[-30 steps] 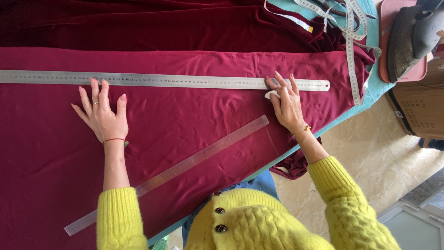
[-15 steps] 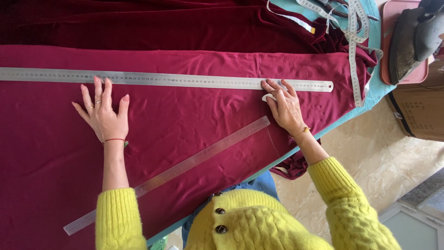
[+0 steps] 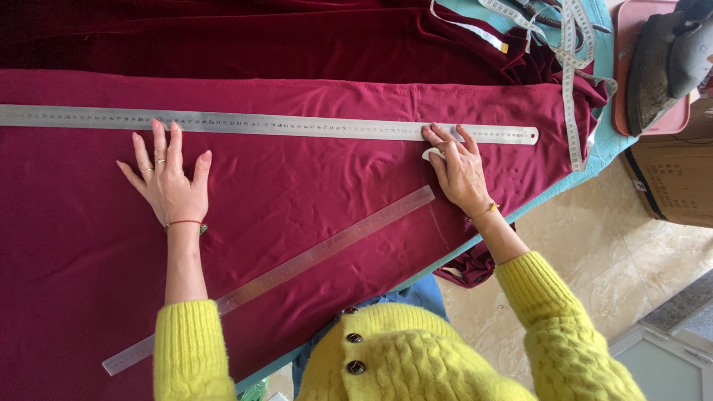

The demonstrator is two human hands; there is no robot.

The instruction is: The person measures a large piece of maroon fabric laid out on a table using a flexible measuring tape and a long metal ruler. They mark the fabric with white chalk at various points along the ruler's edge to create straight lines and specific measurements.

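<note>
Right hand (image 3: 460, 172), pinching what looks like white chalk (image 3: 432, 154), has slid left along the steel ruler (image 3: 267, 125) on the maroon fabric (image 3: 312, 193); left hand (image 3: 171, 186) stays flat, open, empty.

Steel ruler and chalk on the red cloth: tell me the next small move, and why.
Probably draw the white chalk along the lower edge of the steel ruler. The right hand holds the chalk against that edge near the ruler's right end, the left hand lies flat on the red cloth just below the ruler, and no chalk line is visible along that edge.
</note>
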